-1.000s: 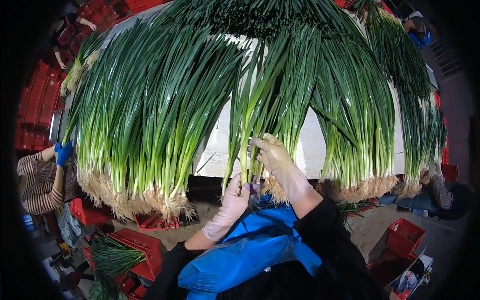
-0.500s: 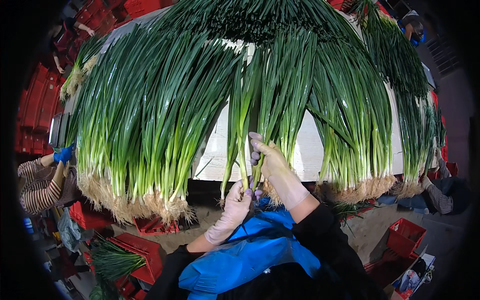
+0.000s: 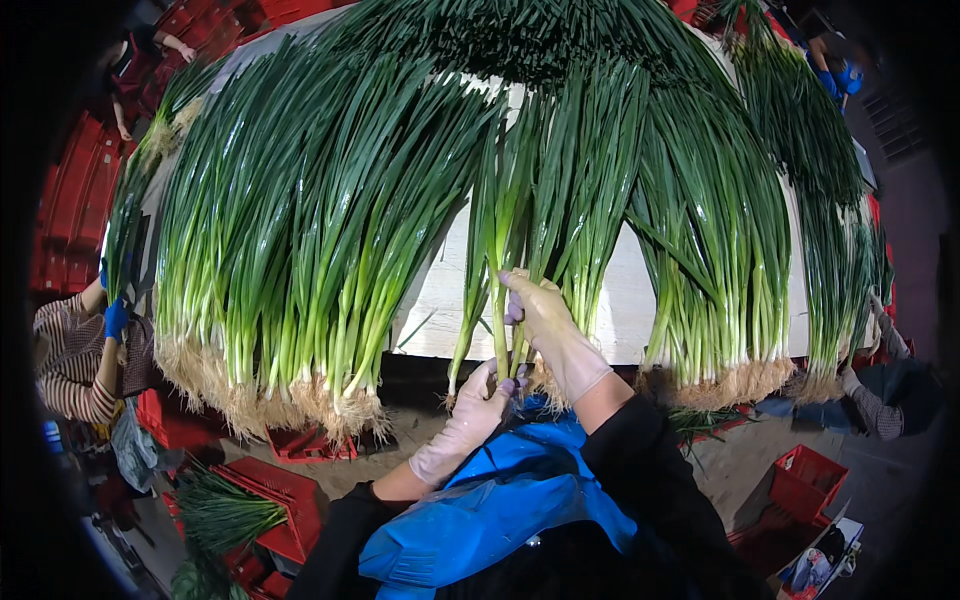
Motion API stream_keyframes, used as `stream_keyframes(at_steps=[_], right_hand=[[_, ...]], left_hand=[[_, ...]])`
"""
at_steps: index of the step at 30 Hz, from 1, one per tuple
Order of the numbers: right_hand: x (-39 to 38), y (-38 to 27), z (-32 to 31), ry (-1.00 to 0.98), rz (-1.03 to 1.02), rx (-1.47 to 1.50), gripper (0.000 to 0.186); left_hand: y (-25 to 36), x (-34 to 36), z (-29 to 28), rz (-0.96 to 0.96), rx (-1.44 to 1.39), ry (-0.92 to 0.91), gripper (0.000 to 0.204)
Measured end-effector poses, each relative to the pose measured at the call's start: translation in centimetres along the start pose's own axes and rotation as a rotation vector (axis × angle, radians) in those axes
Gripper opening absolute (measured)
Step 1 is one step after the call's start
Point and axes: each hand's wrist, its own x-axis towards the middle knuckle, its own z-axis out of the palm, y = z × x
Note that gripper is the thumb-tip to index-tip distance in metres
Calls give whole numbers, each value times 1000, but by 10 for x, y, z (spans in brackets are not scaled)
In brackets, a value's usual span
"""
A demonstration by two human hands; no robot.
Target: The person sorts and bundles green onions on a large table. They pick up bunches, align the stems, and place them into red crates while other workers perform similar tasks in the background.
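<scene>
My left hand (image 3: 485, 405), in a pale translucent glove, is closed around the lower ends of a few green onion stalks (image 3: 500, 335) at the table's front edge. My right hand (image 3: 530, 310), gloved the same way, grips these stalks higher up, its fingers curled around them. The stalks' long leaves point away from me over the white table (image 3: 430, 290). Thick rows of green onions with pale roots lie on both sides, a large group (image 3: 280, 240) to the left and another (image 3: 710, 270) to the right. A darker heap of leaves (image 3: 500, 30) lies across the back.
Co-workers stand at the left (image 3: 75, 370), upper left (image 3: 130, 70), right (image 3: 885, 400) and upper right (image 3: 835, 65); some wear blue gloves. Red crates (image 3: 805, 475) stand on the floor, one (image 3: 295, 510) by a pile of onions at lower left. A blue apron (image 3: 470, 530) covers my front.
My hands have shifted slightly right; my right fingers are now across the stalk left of them. The left co-worker's blue-gloved hands now hold onions upright. The upper right co-worker's blue gloves have moved.
</scene>
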Motion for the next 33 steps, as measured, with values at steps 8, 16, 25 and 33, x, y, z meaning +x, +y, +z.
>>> stream_keyframes(at_steps=[8,16,25,33], right_hand=[[-22,0,-6,-215,-214,223,13],[-70,6,-30,-240,-190,247,25],[-100,1,-49,-177,-315,256,29],[-125,9,-69,-140,-338,221,31]], left_hand=[[2,15,-13,-257,-650,-9,37],[14,36,-24,-377,-859,26,50],[17,51,11,-336,-117,164,20],[1,68,-4,-269,-101,383,24]])
